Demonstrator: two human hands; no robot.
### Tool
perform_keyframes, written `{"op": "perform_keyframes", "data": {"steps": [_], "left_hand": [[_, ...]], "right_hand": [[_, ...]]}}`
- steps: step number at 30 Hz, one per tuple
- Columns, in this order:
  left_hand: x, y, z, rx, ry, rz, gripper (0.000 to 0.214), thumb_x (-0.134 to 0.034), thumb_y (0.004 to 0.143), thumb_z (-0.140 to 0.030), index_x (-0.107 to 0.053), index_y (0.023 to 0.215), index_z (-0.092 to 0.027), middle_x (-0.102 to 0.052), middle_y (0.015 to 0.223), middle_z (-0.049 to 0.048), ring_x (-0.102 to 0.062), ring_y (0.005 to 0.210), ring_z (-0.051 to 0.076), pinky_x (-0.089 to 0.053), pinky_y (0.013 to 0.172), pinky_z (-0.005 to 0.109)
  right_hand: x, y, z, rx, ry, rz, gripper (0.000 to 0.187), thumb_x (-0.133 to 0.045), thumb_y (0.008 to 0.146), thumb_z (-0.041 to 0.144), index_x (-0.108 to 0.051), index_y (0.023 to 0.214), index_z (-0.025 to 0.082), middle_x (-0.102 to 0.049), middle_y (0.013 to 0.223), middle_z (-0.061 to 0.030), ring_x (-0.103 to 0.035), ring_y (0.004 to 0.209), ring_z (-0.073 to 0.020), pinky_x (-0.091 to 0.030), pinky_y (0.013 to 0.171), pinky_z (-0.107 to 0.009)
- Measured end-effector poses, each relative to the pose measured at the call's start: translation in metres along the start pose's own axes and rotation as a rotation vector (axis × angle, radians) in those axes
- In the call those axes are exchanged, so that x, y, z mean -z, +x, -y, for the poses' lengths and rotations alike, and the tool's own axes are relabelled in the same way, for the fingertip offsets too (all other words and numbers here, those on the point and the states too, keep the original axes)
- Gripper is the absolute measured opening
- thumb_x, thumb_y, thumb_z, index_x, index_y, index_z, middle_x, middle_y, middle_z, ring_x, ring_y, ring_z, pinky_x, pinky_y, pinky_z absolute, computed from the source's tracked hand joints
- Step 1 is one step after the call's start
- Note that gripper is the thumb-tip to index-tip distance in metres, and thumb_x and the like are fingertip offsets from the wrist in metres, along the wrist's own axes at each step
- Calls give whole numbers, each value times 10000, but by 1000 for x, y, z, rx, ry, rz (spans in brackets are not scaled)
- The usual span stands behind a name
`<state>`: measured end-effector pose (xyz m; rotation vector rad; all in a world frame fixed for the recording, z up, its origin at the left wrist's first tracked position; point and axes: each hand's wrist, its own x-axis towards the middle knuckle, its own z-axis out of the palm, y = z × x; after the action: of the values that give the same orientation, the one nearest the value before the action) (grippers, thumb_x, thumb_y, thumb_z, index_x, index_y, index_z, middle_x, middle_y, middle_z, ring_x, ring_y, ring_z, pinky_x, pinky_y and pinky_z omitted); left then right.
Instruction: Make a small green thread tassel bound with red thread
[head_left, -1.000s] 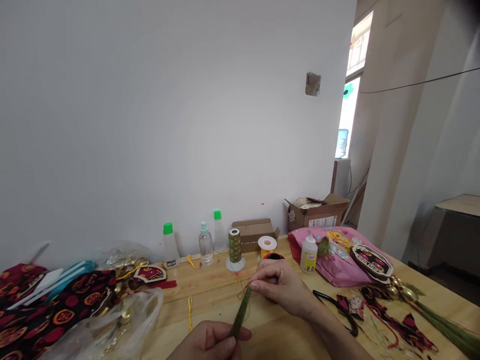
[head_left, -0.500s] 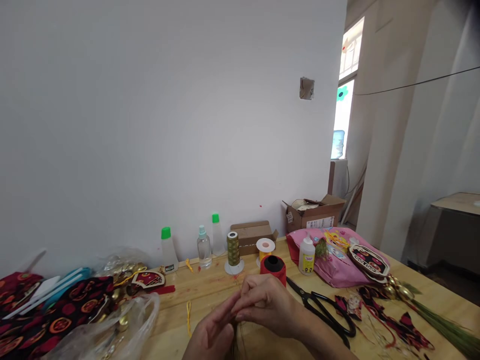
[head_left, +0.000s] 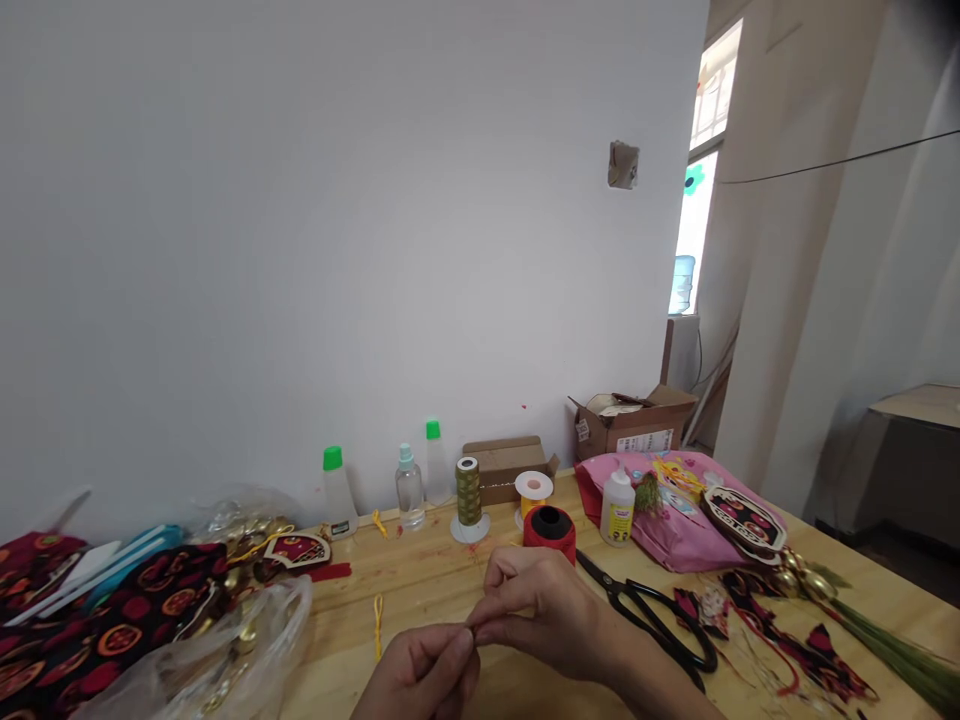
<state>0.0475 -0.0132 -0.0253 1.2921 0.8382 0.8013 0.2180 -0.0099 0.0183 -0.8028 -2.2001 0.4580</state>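
Observation:
My left hand [head_left: 426,668] and my right hand [head_left: 546,622] meet fingertip to fingertip above the front of the wooden table [head_left: 435,590]. Both are closed in a pinch, thumb against fingers. Whatever sits between the fingertips is too small and covered to make out. Just behind the right hand stands a red thread cone [head_left: 550,538]. Black-handled scissors [head_left: 637,605] lie to the right, partly behind my right forearm. A yellow cord loop [head_left: 378,625] rests left of my left hand.
Along the wall stand green-capped bottles [head_left: 339,495], a clear bottle [head_left: 410,495], a green thread spool [head_left: 468,495] and a cardboard box [head_left: 510,470]. A glue bottle [head_left: 618,512], a pink bag [head_left: 675,530] and fabric scraps [head_left: 817,655] lie right. Patterned cloth [head_left: 127,630] and a plastic bag [head_left: 259,640] lie left.
My left hand's fingers have gone from flat and extended to curled in a pinch. Thin dark strands that hung below the hands are no longer visible. The camera view has shifted slightly.

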Motion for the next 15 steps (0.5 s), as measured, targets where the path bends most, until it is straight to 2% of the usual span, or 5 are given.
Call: {"op": "perform_keyframes", "data": {"steps": [6,9,15], "left_hand": [[3,-1,2,8,-51,4,464,-568,612,-601,-456,488,-168,-270,417,-101,-122,378,43,-51,395,235],[5,-2,2,5,-120,9,438,-586,634,-557,-465,487,-163,-278,423,-98,-131,381,41,-58,394,227],[1,-2,-4,44,-245,-33,375,-679,578,-490,-640,647,-123,-307,402,-105,-161,375,28,-77,393,202]], "right_hand": [[2,-1,2,-6,-2,-25,248,-647,711,305,-687,892,139,-564,720,-33,-532,682,-110,-377,583,-190],[4,-1,5,-16,18,-27,203,-618,738,280,-694,848,127,-562,692,-33,-528,667,-108,-381,588,-193],[4,1,3,-45,44,-52,136,-573,756,175,-693,759,113,-541,636,-18,-514,623,-95,-373,562,-184]]}}
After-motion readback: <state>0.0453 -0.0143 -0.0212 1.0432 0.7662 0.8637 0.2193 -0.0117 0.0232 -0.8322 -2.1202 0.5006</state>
